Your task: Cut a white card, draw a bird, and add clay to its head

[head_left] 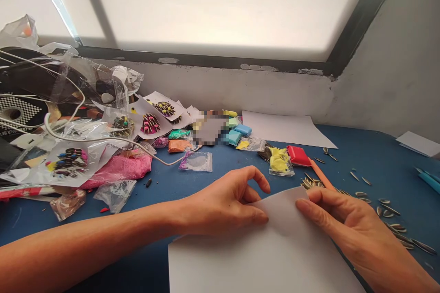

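The right hand [343, 219] pinches the top of the white paper [268, 256] between both hands; the left hand [230, 201] (index finger lifted) touches its edge, grip unclear. Striped seeds [398, 228] lie beside the right.

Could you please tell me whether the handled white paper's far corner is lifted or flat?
Lifted: the white paper curves up to the right hand, which pinches that corner between thumb and fingers.

The sheet [261, 261] is smooth, apparently matt paper.
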{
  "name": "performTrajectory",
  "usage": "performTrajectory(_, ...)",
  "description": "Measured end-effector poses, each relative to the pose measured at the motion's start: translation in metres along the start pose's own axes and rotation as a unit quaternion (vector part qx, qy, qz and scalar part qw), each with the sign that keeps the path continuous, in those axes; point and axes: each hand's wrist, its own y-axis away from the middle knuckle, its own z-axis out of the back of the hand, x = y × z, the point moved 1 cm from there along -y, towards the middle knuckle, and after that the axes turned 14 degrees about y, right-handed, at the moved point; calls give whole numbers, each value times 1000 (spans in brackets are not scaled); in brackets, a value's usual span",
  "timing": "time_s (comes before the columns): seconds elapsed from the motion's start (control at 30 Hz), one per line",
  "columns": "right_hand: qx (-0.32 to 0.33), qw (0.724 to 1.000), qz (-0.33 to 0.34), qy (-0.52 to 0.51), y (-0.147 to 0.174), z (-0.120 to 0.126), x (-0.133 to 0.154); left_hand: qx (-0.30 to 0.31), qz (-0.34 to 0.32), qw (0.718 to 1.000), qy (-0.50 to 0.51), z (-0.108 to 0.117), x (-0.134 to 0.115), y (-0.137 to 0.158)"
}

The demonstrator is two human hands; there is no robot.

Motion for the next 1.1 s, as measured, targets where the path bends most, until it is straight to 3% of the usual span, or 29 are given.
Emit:
performTrajectory(0.23, -31, 999, -11, -4, 3, -2, 2, 38, 32, 995, -81, 5, -2, -1)
performTrajectory(0.33, -8, 1000, 7, -2, -1, -2, -2, 27, 23, 990, -137, 10, -4, -1)
performTrajectory(0.53, 41, 999, 3, 6, -7, 3, -7, -21, -17, 991, -129, 27, -18, -4)
performTrajectory(0.8, -47, 988, 87, 122, -15, 14, 0, -54, -46, 992, -105, 40, -28, -6)
performTrajectory(0.93, -40, 988, 96, 112, -17, 13, -1, -52, -85, 970, -223, 50, -30, -7)
performTrajectory(1.1, 30, 991, 70, 109, -15, 9, -4, -58, -104, 930, -347, 58, -37, -5)
